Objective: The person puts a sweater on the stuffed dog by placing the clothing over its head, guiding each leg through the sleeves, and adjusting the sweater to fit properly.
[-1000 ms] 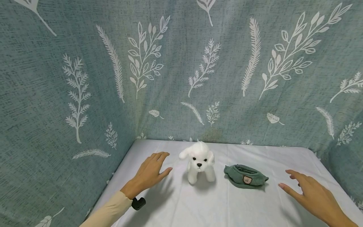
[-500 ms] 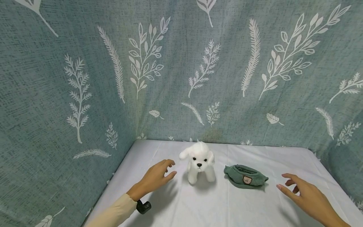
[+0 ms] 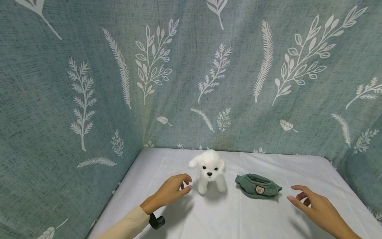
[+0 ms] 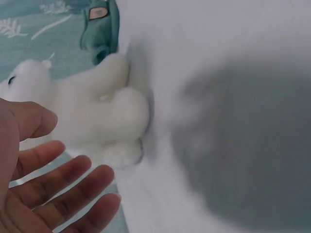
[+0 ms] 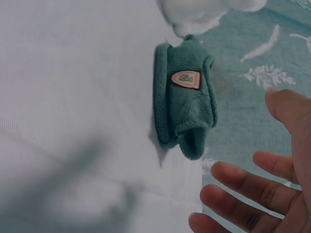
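Observation:
A white plush dog [image 3: 210, 171] stands upright on the white-covered table, facing the camera. To its right lies a small green knitted garment [image 3: 258, 186] with a pinkish badge and an opening on top. My left hand [image 3: 170, 191] is just left of the dog, fingers loosely bent and holding nothing; in the left wrist view the fingers [image 4: 73, 194] are spread beside the plush dog [image 4: 97, 107]. My right hand [image 3: 316, 207] hovers to the right of the garment, apart from it, its fingers relaxed. The right wrist view has the garment [image 5: 187, 97] close to the fingertips.
The white cloth [image 3: 221, 219] covers the tabletop. A blue-green curtain [image 3: 185, 73] with white leaf prints rises behind the table and along its sides. A black strap piece [image 3: 156, 221] sits at my left wrist.
My left hand has moved right, closer to the dog, and its fingers have bent a little more. My right hand has shifted slightly left toward the garment. Dog and garment have stayed put.

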